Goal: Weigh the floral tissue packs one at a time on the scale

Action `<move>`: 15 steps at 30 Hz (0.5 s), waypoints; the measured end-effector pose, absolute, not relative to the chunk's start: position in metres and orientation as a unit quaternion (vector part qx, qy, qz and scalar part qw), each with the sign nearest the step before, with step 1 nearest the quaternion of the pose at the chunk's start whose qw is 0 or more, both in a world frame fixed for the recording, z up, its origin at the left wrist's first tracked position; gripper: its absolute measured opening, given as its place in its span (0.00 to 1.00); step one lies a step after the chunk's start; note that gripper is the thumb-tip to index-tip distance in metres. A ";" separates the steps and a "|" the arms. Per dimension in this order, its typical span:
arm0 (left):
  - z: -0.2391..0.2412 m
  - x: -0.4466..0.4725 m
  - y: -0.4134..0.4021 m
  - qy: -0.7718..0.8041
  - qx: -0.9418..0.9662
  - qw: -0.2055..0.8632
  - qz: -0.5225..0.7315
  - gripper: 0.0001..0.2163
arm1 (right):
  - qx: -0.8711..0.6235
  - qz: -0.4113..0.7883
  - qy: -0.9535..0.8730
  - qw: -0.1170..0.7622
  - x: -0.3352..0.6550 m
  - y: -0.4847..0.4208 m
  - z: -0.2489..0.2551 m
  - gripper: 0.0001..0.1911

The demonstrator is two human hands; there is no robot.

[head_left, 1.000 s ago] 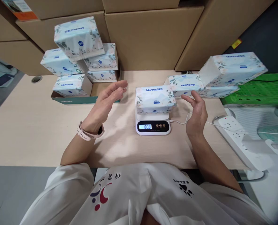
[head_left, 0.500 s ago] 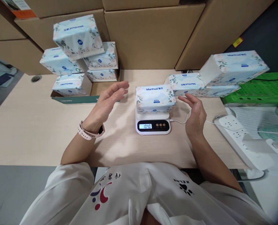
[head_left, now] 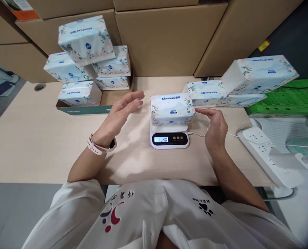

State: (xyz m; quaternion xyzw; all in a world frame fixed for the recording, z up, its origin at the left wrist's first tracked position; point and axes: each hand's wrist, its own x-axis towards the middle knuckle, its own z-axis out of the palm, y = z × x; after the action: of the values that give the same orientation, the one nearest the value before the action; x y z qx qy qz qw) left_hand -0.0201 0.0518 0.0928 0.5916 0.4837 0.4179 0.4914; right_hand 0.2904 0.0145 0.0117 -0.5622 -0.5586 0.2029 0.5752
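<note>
A floral pack of tissues (head_left: 171, 109) lies on the white digital scale (head_left: 152, 135), whose lit display reads 104.0. My left hand (head_left: 123, 112), with a pink watch band at the wrist, hovers to the left of the pack, apart from it, fingers stretched out and holding nothing. On the other side is my right hand (head_left: 215, 129), its fingers extended toward the pack's right edge. The fingertips are very near that edge; I cannot tell whether they touch. Nothing is in this hand.
More tissue packs (head_left: 86, 43) are stacked in a shallow green-sided box (head_left: 88, 110) at left. Other tissue packs (head_left: 263, 76) stand at right, by a green stack (head_left: 296, 100). A power strip (head_left: 260, 141) and white cable lie right. Cardboard boxes (head_left: 166, 45) line the back.
My right hand's fingers have moved slightly left and straightened, closer to the pack on the scale. My left hand, the pack and the reading look about the same.
</note>
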 end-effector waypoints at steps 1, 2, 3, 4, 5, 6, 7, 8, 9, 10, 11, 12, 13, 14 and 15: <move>0.093 -0.020 0.052 0.483 0.592 0.491 0.417 0.24 | -0.560 0.203 -0.559 0.577 0.290 0.015 0.011 0.30; 0.093 -0.019 0.051 0.483 0.593 0.491 0.417 0.24 | -0.558 0.204 -0.559 0.578 0.291 0.015 0.011 0.30; 0.093 -0.019 0.051 0.482 0.594 0.491 0.416 0.24 | -0.558 0.204 -0.559 0.579 0.291 0.015 0.010 0.30; 0.094 -0.019 0.051 0.482 0.595 0.490 0.416 0.24 | -0.557 0.205 -0.558 0.581 0.291 0.016 0.009 0.29; 0.094 -0.018 0.050 0.482 0.596 0.490 0.416 0.24 | -0.557 0.204 -0.557 0.581 0.292 0.016 0.008 0.29; 0.094 -0.018 0.050 0.482 0.596 0.489 0.415 0.24 | -0.557 0.203 -0.557 0.581 0.292 0.016 0.008 0.28; 0.094 -0.018 0.050 0.483 0.597 0.488 0.414 0.24 | -0.557 0.202 -0.557 0.581 0.292 0.017 0.007 0.27; 0.094 -0.018 0.050 0.483 0.598 0.488 0.414 0.24 | -0.556 0.203 -0.558 0.581 0.293 0.017 0.006 0.27; 0.094 -0.018 0.050 0.483 0.598 0.488 0.413 0.24 | -0.555 0.204 -0.560 0.580 0.293 0.017 0.005 0.27; 0.093 -0.018 0.050 0.483 0.598 0.488 0.414 0.24 | -0.554 0.206 -0.560 0.580 0.293 0.018 0.005 0.26; 0.093 -0.018 0.050 0.482 0.598 0.488 0.414 0.24 | -0.552 0.207 -0.560 0.582 0.293 0.018 0.004 0.26; 0.093 -0.018 0.050 0.483 0.597 0.488 0.414 0.24 | -0.550 0.208 -0.559 0.585 0.293 0.018 0.004 0.26; 0.093 -0.018 0.050 0.483 0.597 0.488 0.414 0.25 | -0.549 0.208 -0.558 0.586 0.293 0.018 0.004 0.26; 0.093 -0.018 0.050 0.484 0.598 0.488 0.413 0.25 | -0.550 0.208 -0.557 0.586 0.293 0.018 0.004 0.26; 0.093 -0.018 0.050 0.484 0.598 0.488 0.411 0.25 | -0.551 0.208 -0.557 0.585 0.293 0.018 0.004 0.27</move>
State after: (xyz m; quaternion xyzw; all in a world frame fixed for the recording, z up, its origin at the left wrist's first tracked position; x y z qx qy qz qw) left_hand -0.0175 0.0500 0.0929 0.5984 0.4840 0.4112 0.4884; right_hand 0.2931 0.0184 0.0041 -0.5513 -0.5571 0.2077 0.5853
